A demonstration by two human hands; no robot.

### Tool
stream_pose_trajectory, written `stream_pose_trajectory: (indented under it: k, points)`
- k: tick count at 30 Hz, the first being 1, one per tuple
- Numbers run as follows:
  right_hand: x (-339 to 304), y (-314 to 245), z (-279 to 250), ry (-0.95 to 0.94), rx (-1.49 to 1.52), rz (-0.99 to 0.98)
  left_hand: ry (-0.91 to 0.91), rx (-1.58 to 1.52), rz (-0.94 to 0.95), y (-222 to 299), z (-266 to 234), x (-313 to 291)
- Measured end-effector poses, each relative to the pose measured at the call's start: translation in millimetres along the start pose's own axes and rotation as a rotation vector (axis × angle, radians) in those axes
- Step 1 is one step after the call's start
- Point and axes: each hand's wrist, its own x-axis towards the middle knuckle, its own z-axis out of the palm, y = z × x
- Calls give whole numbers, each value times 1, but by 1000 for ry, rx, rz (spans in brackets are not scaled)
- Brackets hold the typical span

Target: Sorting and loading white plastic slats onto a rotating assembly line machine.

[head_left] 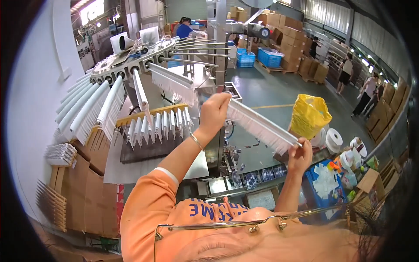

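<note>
Stretched slantwise between my hands is a white fringed strip on a straight rod [261,125], its fringe hanging down. My left hand [214,112] is closed round its upper left end. The lower right end is pinched in my right hand [300,156], where a metallic tip shows at the fingers. Left of my left hand, another fringed strip [172,81] hangs on a round machine [131,61] with spoke-like rods. More white fringed rolls [89,109] hang from its left side. Below it, several smaller fringed pieces [159,124] hang along a wooden bar [150,114].
Beyond my right hand stand a yellow bag [309,114] and white spools [334,139]. A blue tray [325,185] with white pieces lies near my right forearm. Bare metal rods [203,54] stick out from the machine. Cardboard boxes [292,41] and several people are farther back.
</note>
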Motion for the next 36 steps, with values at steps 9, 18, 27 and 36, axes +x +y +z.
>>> stream_pose_trajectory:
  k: [9, 18, 27, 36]
  points:
    - [87, 29, 48, -270, 144, -95, 252, 301, 145, -14, -4, 65]
    - [96, 42, 136, -510, 135, -15, 37, 344, 172, 8, -8, -3]
    - [89, 112, 210, -511, -195, -102, -360, 104, 258, 39, -74, -108]
    - [92, 129, 214, -555, -35, -101, -264, 131, -173, 0, -161, -174]
